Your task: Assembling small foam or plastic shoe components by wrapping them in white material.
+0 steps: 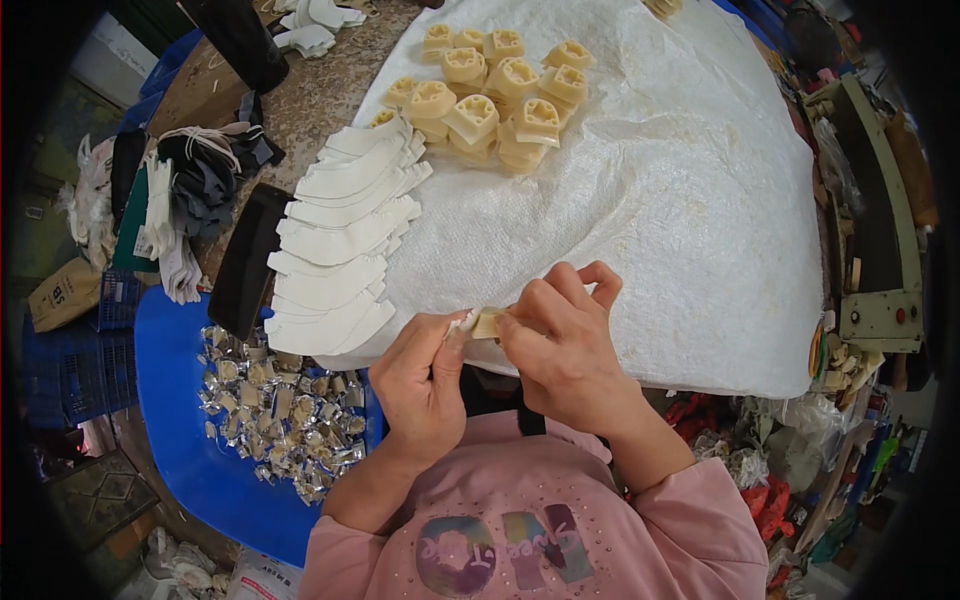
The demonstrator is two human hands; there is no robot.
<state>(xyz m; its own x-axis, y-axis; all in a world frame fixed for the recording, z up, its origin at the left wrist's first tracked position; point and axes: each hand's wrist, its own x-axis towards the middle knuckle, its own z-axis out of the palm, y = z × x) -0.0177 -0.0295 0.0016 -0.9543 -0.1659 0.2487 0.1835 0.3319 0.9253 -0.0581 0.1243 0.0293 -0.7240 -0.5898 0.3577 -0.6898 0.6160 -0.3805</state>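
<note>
- Tub [163, 370]: the blue tub is at the left, below the bench top, and contains silver-and-cream pieces [285, 410]. Keep the left elbow clear of its rim.
- Tray [250, 255]: the dark tray lies just left of the strips. Avoid pushing them against it.
- Strips [335, 235]: the white strips overlap in a fanned row. Keep the left sleeve and wrist off their lower ends, so that the order is not disturbed.
- Left hand [420, 380]: closed, with thumb and forefinger pinching a small white bit [464, 322]. Its exact form is mostly hidden. Pinch close to the block for best control.
- Block [487, 323]: the small cream block is between the two hands, near the sheet's front edge. Keep it level and in clear sight.
- Stack [490, 95]: the larger cream parts are heaped at the far side. Work well apart from them.
- Right hand [570, 350]: closed, gripping the block's right end with the fingertips. Hold firmly; apply pressure evenly.
- Sheet [700, 220]: the white sheet is wrinkled. Do not rely on it as a flat support.
</note>
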